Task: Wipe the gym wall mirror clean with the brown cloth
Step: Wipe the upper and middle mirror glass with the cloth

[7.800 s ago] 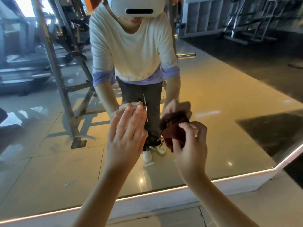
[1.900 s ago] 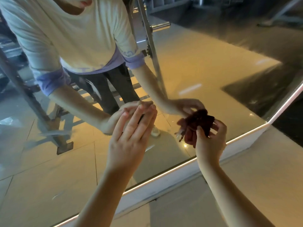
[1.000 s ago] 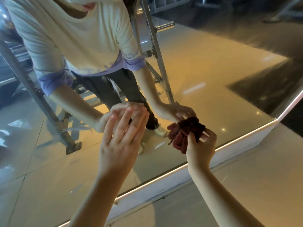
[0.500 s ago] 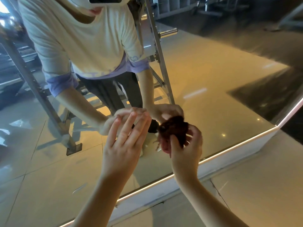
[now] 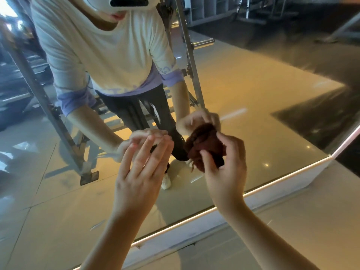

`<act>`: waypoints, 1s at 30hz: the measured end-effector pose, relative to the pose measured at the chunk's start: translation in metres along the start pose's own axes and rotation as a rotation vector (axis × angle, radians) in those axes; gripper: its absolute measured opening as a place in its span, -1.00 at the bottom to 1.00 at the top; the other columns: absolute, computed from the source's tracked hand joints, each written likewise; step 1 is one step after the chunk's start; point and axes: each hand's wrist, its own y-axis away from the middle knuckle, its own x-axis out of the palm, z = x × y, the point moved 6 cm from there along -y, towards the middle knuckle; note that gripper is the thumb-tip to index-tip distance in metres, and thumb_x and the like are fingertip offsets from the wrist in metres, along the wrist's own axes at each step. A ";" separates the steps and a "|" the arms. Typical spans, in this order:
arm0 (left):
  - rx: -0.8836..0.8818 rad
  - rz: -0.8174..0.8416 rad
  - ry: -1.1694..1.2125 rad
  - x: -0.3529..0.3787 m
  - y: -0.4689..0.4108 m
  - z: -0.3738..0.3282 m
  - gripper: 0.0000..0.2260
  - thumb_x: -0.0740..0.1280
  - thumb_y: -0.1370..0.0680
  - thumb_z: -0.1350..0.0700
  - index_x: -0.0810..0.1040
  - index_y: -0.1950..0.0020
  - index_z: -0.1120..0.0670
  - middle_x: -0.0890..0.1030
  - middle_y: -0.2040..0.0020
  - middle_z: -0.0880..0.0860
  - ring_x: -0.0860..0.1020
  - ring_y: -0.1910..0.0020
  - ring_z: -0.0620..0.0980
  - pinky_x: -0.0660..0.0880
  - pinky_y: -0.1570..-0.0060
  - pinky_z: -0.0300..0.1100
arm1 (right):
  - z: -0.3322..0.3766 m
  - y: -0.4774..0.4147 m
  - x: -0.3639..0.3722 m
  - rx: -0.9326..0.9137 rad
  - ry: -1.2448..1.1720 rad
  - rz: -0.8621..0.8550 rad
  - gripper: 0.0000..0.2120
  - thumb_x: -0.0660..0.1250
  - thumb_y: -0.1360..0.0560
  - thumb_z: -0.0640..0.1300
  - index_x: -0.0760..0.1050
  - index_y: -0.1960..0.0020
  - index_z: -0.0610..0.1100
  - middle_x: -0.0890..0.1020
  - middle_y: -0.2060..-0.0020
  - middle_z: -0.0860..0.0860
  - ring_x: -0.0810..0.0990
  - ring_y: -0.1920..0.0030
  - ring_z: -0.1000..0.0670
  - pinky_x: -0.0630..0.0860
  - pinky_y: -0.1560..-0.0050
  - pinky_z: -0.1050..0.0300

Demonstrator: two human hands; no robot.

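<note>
The wall mirror fills most of the view, its lit lower edge running across the bottom. My right hand grips the bunched brown cloth and holds it against the lower part of the glass. My left hand lies flat on the mirror just left of the cloth, fingers straight and together. The mirror shows a person in a white shirt leaning in, with both hands meeting mine.
A white base strip runs under the mirror, above the pale tiled floor. Reflected in the glass are a metal gym rack behind the person and dark floor matting at the right.
My right hand has slid the cloth leftward along the lower glass, then slightly back right and up. My left hand stays pressed flat on the mirror. The view has tilted upward.
</note>
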 end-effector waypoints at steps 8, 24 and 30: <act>-0.135 -0.009 -0.046 -0.006 0.008 0.025 -0.38 0.43 -0.56 0.08 0.26 -0.55 0.17 0.21 -0.55 0.13 0.14 -0.55 0.12 0.05 -0.57 0.10 | 0.011 0.011 0.009 -0.050 0.020 -0.011 -0.67 0.37 -0.49 -0.14 0.45 -0.22 -0.20 0.54 -0.12 -0.11 0.56 -0.10 -0.09 0.62 0.03 0.01; -0.169 0.038 -0.051 -0.013 0.020 0.040 -0.38 0.41 -0.56 0.08 0.26 -0.56 0.16 0.28 -0.52 0.14 0.12 -0.57 0.11 0.05 -0.55 0.12 | 0.031 -0.018 0.000 -0.037 0.011 -0.081 -0.65 0.38 -0.49 -0.14 0.51 -0.22 -0.27 0.53 -0.09 -0.05 0.52 -0.11 0.02 0.52 -0.09 0.25; -0.207 0.001 -0.069 -0.020 0.024 0.056 -0.32 0.45 -0.54 0.03 0.24 -0.56 0.19 0.23 -0.55 0.15 0.25 -0.50 0.19 0.13 -0.51 0.20 | 0.051 0.014 0.027 -0.280 0.113 0.084 -0.67 0.36 -0.50 -0.14 0.43 -0.23 -0.14 0.60 -0.05 -0.19 0.53 -0.07 -0.11 0.41 -0.13 0.31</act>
